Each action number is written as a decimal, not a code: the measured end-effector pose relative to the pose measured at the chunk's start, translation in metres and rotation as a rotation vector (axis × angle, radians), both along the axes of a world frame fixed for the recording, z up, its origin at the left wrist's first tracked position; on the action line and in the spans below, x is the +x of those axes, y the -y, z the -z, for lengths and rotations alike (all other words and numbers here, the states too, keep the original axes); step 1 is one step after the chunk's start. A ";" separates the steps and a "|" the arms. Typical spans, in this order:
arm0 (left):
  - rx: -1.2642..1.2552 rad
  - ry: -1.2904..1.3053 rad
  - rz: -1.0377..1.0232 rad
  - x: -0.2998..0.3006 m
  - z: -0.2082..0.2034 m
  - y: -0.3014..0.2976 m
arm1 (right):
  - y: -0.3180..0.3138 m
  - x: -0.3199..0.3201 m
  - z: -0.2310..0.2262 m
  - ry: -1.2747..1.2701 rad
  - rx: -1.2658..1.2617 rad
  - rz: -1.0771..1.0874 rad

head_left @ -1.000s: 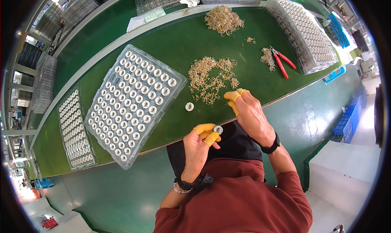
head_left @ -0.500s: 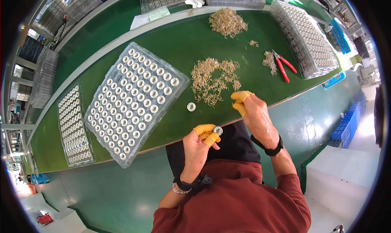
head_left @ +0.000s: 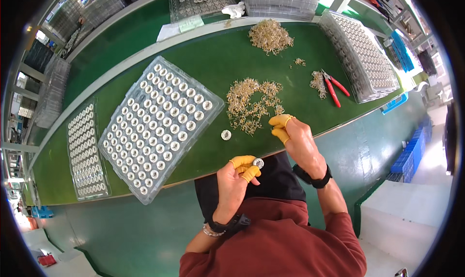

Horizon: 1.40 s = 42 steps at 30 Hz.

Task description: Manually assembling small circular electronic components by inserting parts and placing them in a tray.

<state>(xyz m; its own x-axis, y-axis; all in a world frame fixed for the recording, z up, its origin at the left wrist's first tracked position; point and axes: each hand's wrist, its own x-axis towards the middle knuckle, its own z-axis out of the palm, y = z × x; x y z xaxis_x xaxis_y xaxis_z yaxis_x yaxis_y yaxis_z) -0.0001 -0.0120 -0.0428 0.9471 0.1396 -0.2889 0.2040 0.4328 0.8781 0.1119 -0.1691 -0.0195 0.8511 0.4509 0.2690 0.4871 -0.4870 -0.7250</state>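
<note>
My left hand (head_left: 231, 186), in yellow finger cots, pinches a small round white-and-silver part (head_left: 259, 163) at the near edge of the green table. My right hand (head_left: 304, 144), also with yellow finger cots, has thumb and fingertip closed together beside a spread heap of tiny wire-legged pieces (head_left: 240, 100). Whatever lies between those fingertips is too small to make out. A similar loose round part (head_left: 226, 135) lies on the table between my left hand and the heap. To the left, a clear tray (head_left: 146, 198) holds rows of these round parts, with a few places unfilled.
Another filled tray (head_left: 107, 193) lies farther left. A second heap of pieces (head_left: 270, 36) sits at the back. Red-handled cutting pliers (head_left: 334, 94) rest beside a small silvery pile (head_left: 317, 84). Stacked clear trays (head_left: 361, 59) stand at the right. Paper (head_left: 169, 31) lies on the back ledge.
My right hand stays closed at the heap's near edge, its fingers shifted slightly. My left hand still holds the round part. The whole view has moved a little.
</note>
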 end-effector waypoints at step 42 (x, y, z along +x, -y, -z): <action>-0.089 0.069 -0.035 -0.015 -0.007 -0.002 | -0.020 -0.075 0.009 0.209 0.202 0.017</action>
